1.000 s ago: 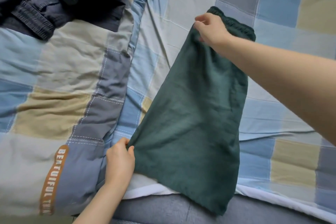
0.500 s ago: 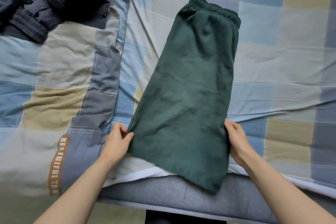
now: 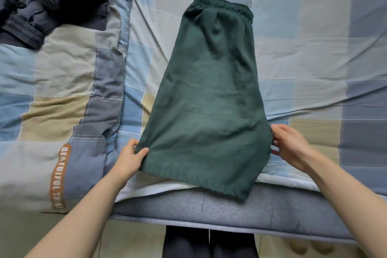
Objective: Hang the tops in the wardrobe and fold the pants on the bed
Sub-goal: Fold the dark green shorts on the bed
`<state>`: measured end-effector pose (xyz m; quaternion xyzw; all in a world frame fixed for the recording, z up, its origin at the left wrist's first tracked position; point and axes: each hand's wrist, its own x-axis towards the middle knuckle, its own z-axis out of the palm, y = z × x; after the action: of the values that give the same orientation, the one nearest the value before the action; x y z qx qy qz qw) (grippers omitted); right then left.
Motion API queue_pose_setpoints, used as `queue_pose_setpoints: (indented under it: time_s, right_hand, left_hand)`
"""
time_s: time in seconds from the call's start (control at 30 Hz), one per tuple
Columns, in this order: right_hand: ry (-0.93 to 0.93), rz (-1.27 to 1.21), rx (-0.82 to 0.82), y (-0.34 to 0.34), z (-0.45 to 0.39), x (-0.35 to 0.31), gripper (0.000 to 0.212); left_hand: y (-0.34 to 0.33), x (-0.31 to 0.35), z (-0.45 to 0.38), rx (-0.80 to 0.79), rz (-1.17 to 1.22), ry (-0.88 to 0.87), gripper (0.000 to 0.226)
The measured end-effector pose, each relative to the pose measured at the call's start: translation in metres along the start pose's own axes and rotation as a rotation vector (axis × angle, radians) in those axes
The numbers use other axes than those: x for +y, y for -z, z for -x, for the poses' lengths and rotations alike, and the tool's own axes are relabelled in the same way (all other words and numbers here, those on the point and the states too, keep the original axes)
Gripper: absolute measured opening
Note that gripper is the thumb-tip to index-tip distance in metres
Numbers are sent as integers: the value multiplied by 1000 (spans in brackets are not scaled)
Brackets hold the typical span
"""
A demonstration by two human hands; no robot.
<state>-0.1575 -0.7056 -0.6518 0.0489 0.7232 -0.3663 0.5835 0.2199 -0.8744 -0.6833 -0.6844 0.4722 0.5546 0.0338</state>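
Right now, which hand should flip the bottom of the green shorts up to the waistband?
Probably the left hand: it already pinches the green shorts' bottom corner. The right hand only touches their side edge, higher up.

The pants are plain dark green. The bed sheet is checked blue, grey and beige. Far left, a dark navy garment lies on the matching quilt.

Both forearms are bare to the frame's edge — no sleeves, watch or rings on the left hand or right hand. Below, the legs wear dark, close-fitting trousers — nearly black.
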Motion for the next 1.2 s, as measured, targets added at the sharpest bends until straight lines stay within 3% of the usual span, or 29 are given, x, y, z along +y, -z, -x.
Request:
queue_pose_setpoints:
  time_s: [0.1, 0.2, 0.37, 0.53, 0.63, 0.7, 0.8, 0.87, 0.93, 0.97, 1.07, 1.13, 1.2]
  right_hand:
    - [-118, 100, -89, -16, -5, 14, 29]
    - [-96, 284, -63, -26, -4, 38, 29]
    - [-79, -107, -23, -3, 13, 44, 19]
    - [160, -32, 102, 28, 33, 42, 13]
    - [95, 165, 101, 42, 33, 56, 20]
    - [-34, 370, 88, 47, 24, 74, 26]
    - [-191, 625, -2, 47, 8, 88, 29]
    - [-145, 876, 32, 48, -2, 82, 34]
    - [-93, 745, 105, 47, -10, 71, 40]
    - [-56, 621, 156, 45, -11, 63, 45]
    - [1, 417, 232, 40, -17, 42, 57]
    - [3, 470, 166, 39, -22, 33, 51]
    - [0, 628, 101, 45, -26, 25, 42]
  left_hand:
    - [-3, 0, 2, -46, 37, 34, 17]
    - [-3, 0, 4, -75, 10, 28, 20]
    - [4, 6, 22, -306, 294, 158, 25]
    - [-6, -3, 47, -554, 378, 284, 44]
    - [-29, -15, 51, -397, 256, 305, 33]
    - [-44, -22, 51, -235, -57, 282, 26]
    - [-60, -21, 60, 20, -656, 135, 41]
    - [-77, -15, 75, 252, -798, 11, 60]
    - [-104, -5, 95, 343, -860, -254, 71]
    - [-120, 1, 104, 294, -875, -400, 70]
    - [-176, 20, 124, -89, -858, -630, 65]
    - [-216, 30, 129, -293, -794, -695, 64]
    - [-253, 42, 129, -368, -802, -707, 64]
